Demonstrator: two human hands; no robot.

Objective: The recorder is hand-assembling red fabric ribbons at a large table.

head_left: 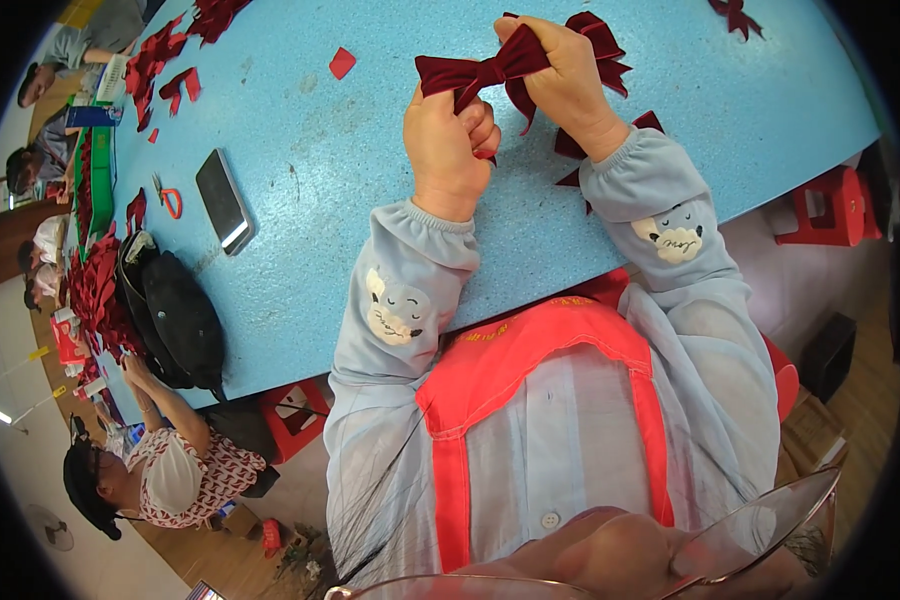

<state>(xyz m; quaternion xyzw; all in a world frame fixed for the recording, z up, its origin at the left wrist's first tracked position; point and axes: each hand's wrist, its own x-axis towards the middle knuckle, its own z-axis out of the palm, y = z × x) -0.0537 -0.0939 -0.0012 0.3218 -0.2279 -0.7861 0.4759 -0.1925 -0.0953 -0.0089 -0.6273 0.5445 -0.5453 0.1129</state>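
A dark red velvet bow is stretched between my two hands above the blue table. My left hand is closed, gripping the bow's left loop from below. My right hand pinches its right loop, with the fingertips partly hidden. Just beyond my right hand shows another dark red bow; whether it touches the hand I cannot tell. Below my right wrist lie more dark red velvet pieces, partly covered by the arm.
The blue table carries a phone, small orange-handled scissors, a black bag and a red scrap. Heaps of red pieces line its left side by a green tray. Co-workers sit at left. A red stool stands at right.
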